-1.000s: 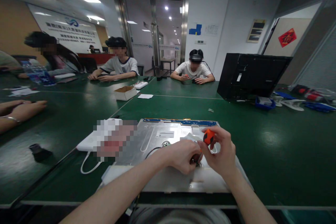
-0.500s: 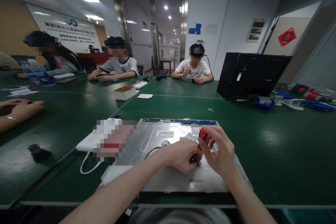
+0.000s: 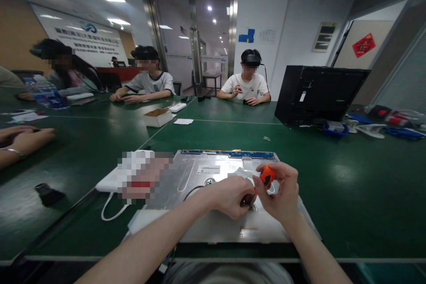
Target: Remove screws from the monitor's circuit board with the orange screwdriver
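A silver metal panel (image 3: 213, 226) lies flat on the green table (image 3: 349, 186) in front of me, with a blue circuit strip (image 3: 229, 154) along its far edge. My right hand (image 3: 279, 197) is closed round an orange-handled screwdriver (image 3: 266, 174), held upright with its tip down on the panel. My left hand (image 3: 229, 195) pinches the lower shaft of the screwdriver near the tip. A thin black cable (image 3: 191, 191) runs across the panel beside my left hand.
A white device with a cord (image 3: 109, 182) lies left of the panel. A black monitor back (image 3: 316, 95) stands at the right, with blue trays (image 3: 336, 128) and parts beyond. A small cardboard box (image 3: 159, 117) sits mid-table. Three people sit at the far side; another person's hands (image 3: 23, 137) rest at left.
My right hand's fingers have shifted round the orange handle, turning it. Both hands stay over the same spot on the panel.
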`<state>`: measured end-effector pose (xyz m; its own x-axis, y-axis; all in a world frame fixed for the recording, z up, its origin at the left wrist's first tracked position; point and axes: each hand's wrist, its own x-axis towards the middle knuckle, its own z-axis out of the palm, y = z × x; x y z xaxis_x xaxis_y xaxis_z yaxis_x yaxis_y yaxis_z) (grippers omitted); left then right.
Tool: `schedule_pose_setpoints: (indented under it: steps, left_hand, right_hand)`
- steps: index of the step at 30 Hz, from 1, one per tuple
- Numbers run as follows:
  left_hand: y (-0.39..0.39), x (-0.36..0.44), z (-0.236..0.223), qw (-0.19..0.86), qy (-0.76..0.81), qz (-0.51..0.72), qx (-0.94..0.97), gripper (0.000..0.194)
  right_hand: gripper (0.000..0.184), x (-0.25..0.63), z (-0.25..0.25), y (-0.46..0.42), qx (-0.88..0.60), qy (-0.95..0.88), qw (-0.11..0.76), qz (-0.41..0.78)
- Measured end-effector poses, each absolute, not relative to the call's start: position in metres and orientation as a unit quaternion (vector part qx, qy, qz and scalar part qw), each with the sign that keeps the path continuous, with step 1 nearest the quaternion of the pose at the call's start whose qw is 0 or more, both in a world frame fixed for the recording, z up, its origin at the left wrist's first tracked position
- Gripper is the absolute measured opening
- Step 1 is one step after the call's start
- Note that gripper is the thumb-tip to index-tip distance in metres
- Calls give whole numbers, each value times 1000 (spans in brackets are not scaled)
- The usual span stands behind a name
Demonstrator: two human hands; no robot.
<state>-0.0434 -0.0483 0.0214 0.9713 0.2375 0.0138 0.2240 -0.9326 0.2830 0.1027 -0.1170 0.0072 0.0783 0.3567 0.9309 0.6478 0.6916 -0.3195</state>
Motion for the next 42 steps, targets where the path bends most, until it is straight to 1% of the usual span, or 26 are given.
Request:
schedule_pose_setpoints:
  steps: [7, 10, 15, 19, 22, 27, 36, 42]
  left_hand:
    - [-47, -44, 19, 142, 117, 27, 983, 6]
    - [-46, -44, 18, 146, 113, 37, 982, 9]
    - [-47, -44, 19, 160, 113, 29, 980, 8]
    - [-48, -43, 21, 151, 120, 22, 981, 8]
    - [-48, -43, 21, 140, 119, 20, 983, 9]
    - [-48, -43, 23, 142, 115, 23, 983, 9]
    - [-48, -43, 23, 151, 123, 15, 981, 8]
    - [-45, -44, 17, 146, 111, 28, 983, 9]
  right_hand:
    - [31, 107, 13, -116, -344, -715, 596, -127]
    - [31, 109, 15, -117, -350, -724, 582, -123]
    - [35, 108, 15, -116, -368, -736, 559, -105]
    - [34, 108, 12, -115, -389, -717, 566, -114]
    - [37, 106, 9, -114, -401, -698, 581, -119]
    - [35, 104, 9, -114, -395, -690, 598, -99]
    - [34, 107, 13, -115, -372, -716, 583, -100]
    - [39, 108, 15, -117, -376, -733, 560, -88]
